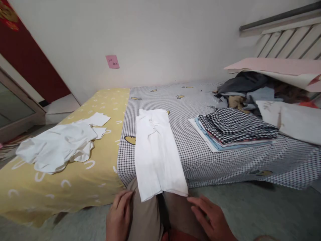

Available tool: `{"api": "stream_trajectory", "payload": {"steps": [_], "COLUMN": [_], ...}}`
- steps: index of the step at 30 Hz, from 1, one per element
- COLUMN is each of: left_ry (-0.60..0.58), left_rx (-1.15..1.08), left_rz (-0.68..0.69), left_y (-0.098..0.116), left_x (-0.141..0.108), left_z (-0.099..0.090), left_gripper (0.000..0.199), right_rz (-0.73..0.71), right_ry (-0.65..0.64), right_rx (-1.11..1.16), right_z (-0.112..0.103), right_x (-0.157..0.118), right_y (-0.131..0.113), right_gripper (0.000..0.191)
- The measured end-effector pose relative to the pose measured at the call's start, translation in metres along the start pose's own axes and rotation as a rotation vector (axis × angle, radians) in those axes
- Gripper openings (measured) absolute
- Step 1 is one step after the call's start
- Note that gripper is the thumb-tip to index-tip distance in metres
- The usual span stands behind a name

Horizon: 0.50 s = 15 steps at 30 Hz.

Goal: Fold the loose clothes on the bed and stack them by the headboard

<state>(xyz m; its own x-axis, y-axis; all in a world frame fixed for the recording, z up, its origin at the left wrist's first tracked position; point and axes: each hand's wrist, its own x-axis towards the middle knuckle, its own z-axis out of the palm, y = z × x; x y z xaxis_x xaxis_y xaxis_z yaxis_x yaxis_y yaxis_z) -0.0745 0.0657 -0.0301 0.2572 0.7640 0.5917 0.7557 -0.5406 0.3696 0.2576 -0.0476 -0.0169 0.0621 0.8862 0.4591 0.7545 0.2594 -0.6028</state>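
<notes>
A white garment (pixel 157 150) lies lengthwise in the middle, its far part on the checked sheet and its near end over the person's knees. At its lower left, my left hand (pixel 119 214) rests beside the knee, fingers slightly curled and holding nothing. By the garment's lower right corner is my right hand (pixel 209 214), with its fingers apart and the index fingertip close to the hem; whether it touches cannot be made out. A crumpled white garment (pixel 60 144) lies on the yellow cloth to the left.
Folded clothes (pixel 235 125), a black-and-white checked one on top, are stacked on the checked sheet (pixel 200 167) at right. Behind them are piled dark clothes (pixel 243 82) and a pink board (pixel 276 65). Yellow cloth (pixel 105 174) covers the left side.
</notes>
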Motion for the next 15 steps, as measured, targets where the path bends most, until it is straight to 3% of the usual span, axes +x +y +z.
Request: {"api": "stream_trajectory", "payload": {"steps": [3, 8, 11, 15], "left_ry": [-0.005, -0.036, -0.017, -0.001], "left_rx": [0.111, 0.420, 0.548, 0.563], "left_rz": [0.023, 0.374, 0.508, 0.671], "left_y": [-0.006, -0.017, -0.018, -0.010], "left_x": [0.008, 0.043, 0.066, 0.092], "left_z": [0.006, 0.011, 0.013, 0.020], "left_gripper": [0.033, 0.056, 0.064, 0.068], "right_rz": [0.082, -0.081, -0.190, -0.358], "right_ry": [0.160, 0.225, 0.222, 0.211], "right_rx": [-0.107, -0.500, -0.637, -0.689], "right_z": [-0.005, 0.013, 0.028, 0.044], "right_x": [0.008, 0.045, 0.069, 0.097], "right_y": [0.027, 0.072, 0.078, 0.072], "right_gripper": [0.032, 0.045, 0.056, 0.065]}}
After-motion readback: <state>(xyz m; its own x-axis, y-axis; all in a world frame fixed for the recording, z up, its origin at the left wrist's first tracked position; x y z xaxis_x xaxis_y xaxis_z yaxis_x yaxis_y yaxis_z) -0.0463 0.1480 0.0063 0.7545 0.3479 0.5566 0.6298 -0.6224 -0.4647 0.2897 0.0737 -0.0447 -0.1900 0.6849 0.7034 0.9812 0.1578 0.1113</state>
